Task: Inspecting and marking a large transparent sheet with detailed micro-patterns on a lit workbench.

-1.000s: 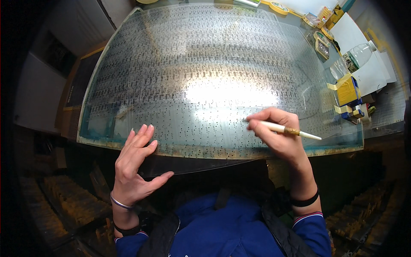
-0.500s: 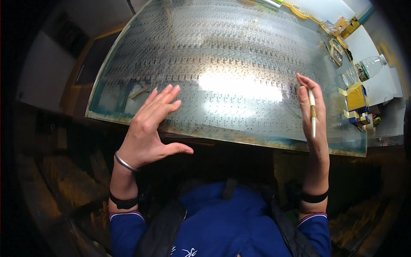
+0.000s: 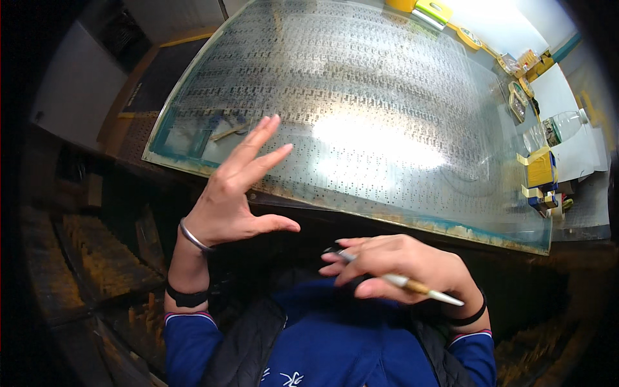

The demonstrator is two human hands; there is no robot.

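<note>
My left hand (image 3: 235, 200), with a silver bangle at the wrist, hovers at the near left edge of a glass-like panel (image 3: 284, 151). Its fingers are spread and it holds nothing. The panel has a teal border and rows of small dark marks. In front of my body, nearer than the panel's front edge, my right hand (image 3: 406, 261) is closed round a slim paintbrush (image 3: 418, 287). The brush has a pale tapered handle with a tan band and a dark tip pointing left. My fingers cover part of it.
Along the panel's right side are a yellow tape roll (image 3: 469, 39), a clear plastic bottle (image 3: 565, 127) and a yellow-and-blue box (image 3: 540, 171). A light wooden-looking tool (image 3: 229, 132) shows near the panel's left corner. A bright glare covers the middle.
My right hand has swung from above the panel's right side down and left to in front of my body, still holding the paintbrush. My left hand has shifted slightly, fingers still spread.
</note>
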